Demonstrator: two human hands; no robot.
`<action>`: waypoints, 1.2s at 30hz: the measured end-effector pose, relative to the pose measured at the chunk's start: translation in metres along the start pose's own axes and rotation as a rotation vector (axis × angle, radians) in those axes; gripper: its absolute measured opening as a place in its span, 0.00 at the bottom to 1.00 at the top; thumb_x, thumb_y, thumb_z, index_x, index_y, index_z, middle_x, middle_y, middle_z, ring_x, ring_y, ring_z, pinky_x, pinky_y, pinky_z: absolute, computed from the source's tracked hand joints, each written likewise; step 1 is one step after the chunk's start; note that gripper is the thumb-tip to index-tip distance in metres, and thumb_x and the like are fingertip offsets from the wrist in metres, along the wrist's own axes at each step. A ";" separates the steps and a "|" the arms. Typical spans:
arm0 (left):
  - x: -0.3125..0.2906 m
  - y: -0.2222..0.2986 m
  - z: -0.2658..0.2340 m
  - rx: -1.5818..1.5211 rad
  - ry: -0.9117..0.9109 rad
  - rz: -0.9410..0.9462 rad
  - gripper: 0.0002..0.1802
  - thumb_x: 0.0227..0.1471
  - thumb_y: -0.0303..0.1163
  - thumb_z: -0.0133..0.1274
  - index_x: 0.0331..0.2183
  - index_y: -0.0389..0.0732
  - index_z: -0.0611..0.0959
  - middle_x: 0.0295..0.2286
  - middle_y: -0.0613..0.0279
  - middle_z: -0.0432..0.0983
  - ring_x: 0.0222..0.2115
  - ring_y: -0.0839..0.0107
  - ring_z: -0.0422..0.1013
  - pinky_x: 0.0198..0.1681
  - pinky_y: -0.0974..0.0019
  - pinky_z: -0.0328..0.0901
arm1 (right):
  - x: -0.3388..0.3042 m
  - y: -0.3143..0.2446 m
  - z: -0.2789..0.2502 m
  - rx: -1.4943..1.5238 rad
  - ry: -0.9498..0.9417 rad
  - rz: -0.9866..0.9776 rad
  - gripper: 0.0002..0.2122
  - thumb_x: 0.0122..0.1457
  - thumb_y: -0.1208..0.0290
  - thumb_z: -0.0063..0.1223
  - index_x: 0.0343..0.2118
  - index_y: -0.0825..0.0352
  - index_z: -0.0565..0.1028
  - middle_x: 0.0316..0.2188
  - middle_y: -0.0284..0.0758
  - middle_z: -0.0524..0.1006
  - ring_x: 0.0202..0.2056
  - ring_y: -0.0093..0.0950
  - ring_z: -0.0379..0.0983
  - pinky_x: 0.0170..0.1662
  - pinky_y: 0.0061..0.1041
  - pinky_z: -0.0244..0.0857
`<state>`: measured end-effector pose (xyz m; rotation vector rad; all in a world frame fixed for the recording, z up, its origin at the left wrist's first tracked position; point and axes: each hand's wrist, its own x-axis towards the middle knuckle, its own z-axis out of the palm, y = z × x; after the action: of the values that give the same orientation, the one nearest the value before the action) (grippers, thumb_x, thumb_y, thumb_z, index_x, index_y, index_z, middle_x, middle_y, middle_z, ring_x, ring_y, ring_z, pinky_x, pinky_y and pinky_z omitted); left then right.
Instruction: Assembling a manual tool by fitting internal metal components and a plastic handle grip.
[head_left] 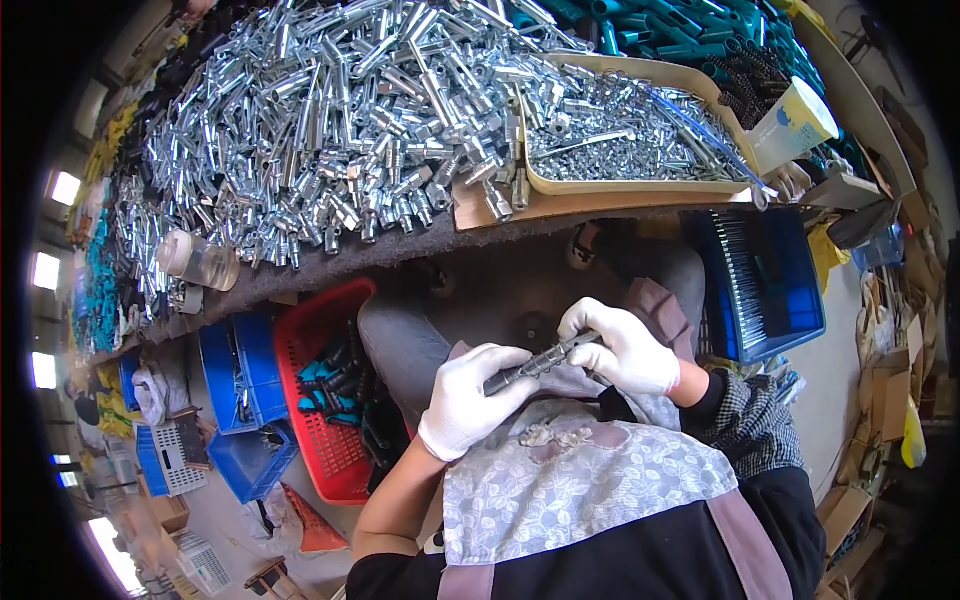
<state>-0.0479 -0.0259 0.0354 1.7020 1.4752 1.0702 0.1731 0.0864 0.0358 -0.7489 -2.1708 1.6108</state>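
Observation:
Over my lap, both white-gloved hands are closed on a slim, dark grey metal rod-shaped part (535,366) with a stepped middle. My left hand (468,398) wraps its lower left end. The fingers of my right hand (628,350) pinch its upper right end. The part lies tilted, rising to the right, and its exact kind is hidden by the gloves. Beneath the hands spreads a grey flowered apron (600,490). Beyond them, the bench carries a large heap of shiny metal fittings (330,130).
A cardboard tray (650,186) of small metal parts sits on the bench beside a paper cup (795,125). At the bench's left edge lies a clear jar (200,262). A red basket (345,488) stands left of my legs; a blue crate (790,340) of metal rods stands right.

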 end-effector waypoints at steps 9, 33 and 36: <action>-0.003 -0.006 0.004 0.125 0.069 0.116 0.15 0.41 0.27 0.67 0.35 0.35 0.84 0.30 0.53 0.81 0.28 0.58 0.77 0.34 0.63 0.70 | 0.003 0.010 -0.001 -0.085 -0.025 -0.097 0.16 0.63 0.59 0.51 0.40 0.69 0.68 0.34 0.43 0.72 0.37 0.38 0.74 0.43 0.33 0.67; 0.011 -0.007 0.020 0.147 0.089 0.003 0.14 0.45 0.31 0.64 0.36 0.38 0.84 0.30 0.53 0.81 0.28 0.56 0.77 0.34 0.61 0.66 | 0.004 0.032 0.044 1.059 0.158 0.142 0.30 0.67 0.52 0.48 0.59 0.77 0.66 0.55 0.49 0.72 0.56 0.36 0.70 0.60 0.38 0.64; 0.013 -0.010 0.023 0.095 0.093 -0.008 0.13 0.44 0.30 0.65 0.34 0.36 0.84 0.30 0.50 0.80 0.30 0.52 0.77 0.34 0.59 0.67 | 0.004 0.041 0.032 0.809 0.078 0.096 0.28 0.69 0.54 0.44 0.61 0.74 0.65 0.56 0.47 0.73 0.56 0.33 0.70 0.58 0.35 0.65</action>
<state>-0.0317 -0.0102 0.0178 1.7303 1.6130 1.1039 0.1609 0.0730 -0.0135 -0.6303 -1.2420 2.2141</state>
